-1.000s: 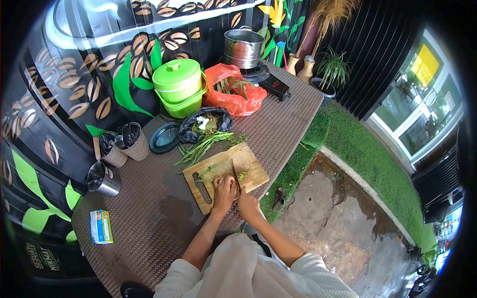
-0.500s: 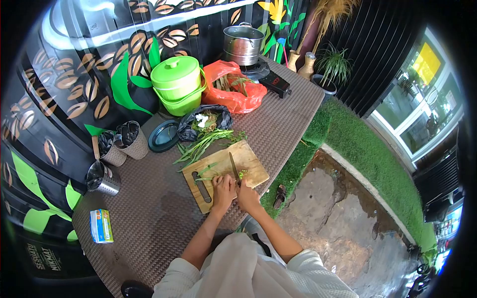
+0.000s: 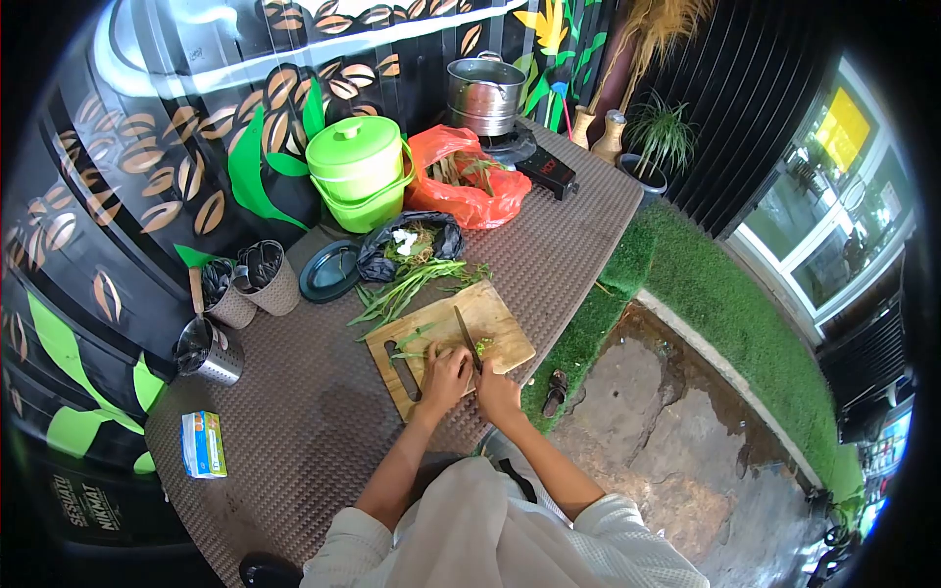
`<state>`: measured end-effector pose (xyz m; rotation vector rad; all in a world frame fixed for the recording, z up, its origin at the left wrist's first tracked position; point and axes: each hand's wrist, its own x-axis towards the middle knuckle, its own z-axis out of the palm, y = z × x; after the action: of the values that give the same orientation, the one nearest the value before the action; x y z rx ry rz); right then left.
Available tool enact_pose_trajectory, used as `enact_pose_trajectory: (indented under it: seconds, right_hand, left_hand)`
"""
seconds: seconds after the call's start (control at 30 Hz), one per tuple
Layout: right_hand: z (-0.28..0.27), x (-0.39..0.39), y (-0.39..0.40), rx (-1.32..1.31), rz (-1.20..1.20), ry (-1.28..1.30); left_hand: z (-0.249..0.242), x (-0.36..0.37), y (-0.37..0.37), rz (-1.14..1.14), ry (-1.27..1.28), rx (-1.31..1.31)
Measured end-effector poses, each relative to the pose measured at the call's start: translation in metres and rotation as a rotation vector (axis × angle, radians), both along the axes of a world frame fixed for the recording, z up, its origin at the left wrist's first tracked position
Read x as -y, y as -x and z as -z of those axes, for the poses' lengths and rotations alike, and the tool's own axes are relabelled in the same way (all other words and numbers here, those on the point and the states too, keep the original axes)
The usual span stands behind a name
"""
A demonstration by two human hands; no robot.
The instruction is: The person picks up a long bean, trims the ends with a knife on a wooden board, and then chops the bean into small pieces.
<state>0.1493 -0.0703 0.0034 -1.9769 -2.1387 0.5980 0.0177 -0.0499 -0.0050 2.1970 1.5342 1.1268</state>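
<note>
A wooden cutting board (image 3: 508, 338) with a slot handle lies near the table's front edge. My left hand (image 3: 447, 376) is closed over the board, pressing green leafy stems (image 3: 412, 351) whose ends stick out to its left. Its fingertips are close beside the knife. In my right hand (image 3: 499, 394) is the handle of a knife (image 3: 466, 331), its blade pointing away from me across the board. Small chopped green pieces (image 3: 483, 347) lie just right of the blade. Behind the board, long uncut green stalks (image 3: 407, 295) rest on the table.
Beyond the stalks sit a black plastic bag (image 3: 446, 233), a dark plate (image 3: 330, 271), a red bag (image 3: 490, 206) and a green lidded bucket (image 3: 358, 162). A steel pot (image 3: 485, 103) stands on a stove. Utensil holders (image 3: 270, 284) and a tissue pack (image 3: 203, 446) are at left.
The whole view has shifted slightly. My right hand and the knife have moved a little to the right, away from my left hand. The left hand still presses the stems.
</note>
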Motion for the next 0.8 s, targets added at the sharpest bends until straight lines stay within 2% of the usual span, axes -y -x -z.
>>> enact_pose_trajectory:
  seconds: [0.07, 0.2, 0.27, 0.37, 0.57, 0.7, 0.8]
  right_hand:
    - [-0.003, -0.005, -0.005, 0.004, -0.017, 0.019]
    - [-0.005, -0.006, -0.005, -0.008, -0.03, 0.035]
    - [-0.006, -0.004, -0.002, 0.004, -0.018, 0.036]
    - [-0.005, -0.001, 0.004, 0.032, -0.016, 0.052]
    - [-0.01, 0.007, -0.001, 0.054, -0.062, 0.015]
    - [0.005, 0.015, 0.008, 0.09, -0.032, 0.001]
    - [0.01, -0.001, 0.008, 0.108, -0.072, -0.029]
  left_hand:
    - [-0.003, -0.002, 0.005, 0.088, 0.033, -0.007]
    - [-0.007, 0.0, 0.011, 0.095, 0.025, 0.073]
    - [-0.012, 0.007, 0.013, 0.008, 0.023, -0.016]
    - [0.007, 0.006, 0.014, -0.044, 0.033, -0.033]
    - [0.006, 0.006, 0.003, -0.083, 0.015, -0.089]
    - [0.012, 0.006, 0.001, -0.113, -0.024, -0.113]
    - [0.01, 0.008, -0.002, -0.111, 0.048, -0.11]
